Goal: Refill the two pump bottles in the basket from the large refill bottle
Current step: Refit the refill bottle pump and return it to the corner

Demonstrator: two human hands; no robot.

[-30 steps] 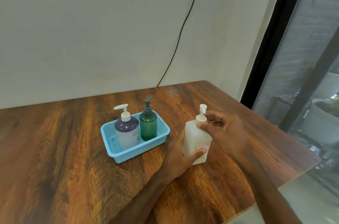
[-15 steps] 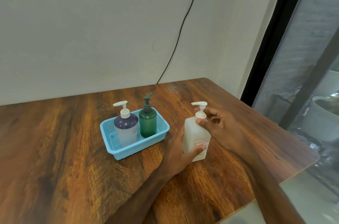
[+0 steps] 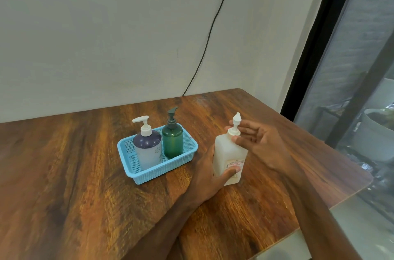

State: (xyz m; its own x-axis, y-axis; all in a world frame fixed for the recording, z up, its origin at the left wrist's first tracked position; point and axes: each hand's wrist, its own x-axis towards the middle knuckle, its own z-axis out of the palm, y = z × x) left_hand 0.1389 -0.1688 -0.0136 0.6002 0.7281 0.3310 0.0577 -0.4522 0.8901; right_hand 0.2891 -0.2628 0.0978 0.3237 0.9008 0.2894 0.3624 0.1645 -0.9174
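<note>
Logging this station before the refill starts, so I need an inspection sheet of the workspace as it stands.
Surface: wooden table, dry as far as seen.
Job's things: refill bottle upright on the table, pump on; blue basket holds purple bottle and green bottle, both upright, pumps on.
Clutter: nothing seen.
Grips: left hand wraps the refill bottle's body; right hand has fingers at its pump collar.
Cables: black cable down the wall behind the table.
Surroundings: plain wall, window at right.

I can't read the refill bottle's label (image 3: pixel 233 163), blurred, my left hand (image 3: pixel 210 176) covering its near side, both forearms cut off below.
</note>
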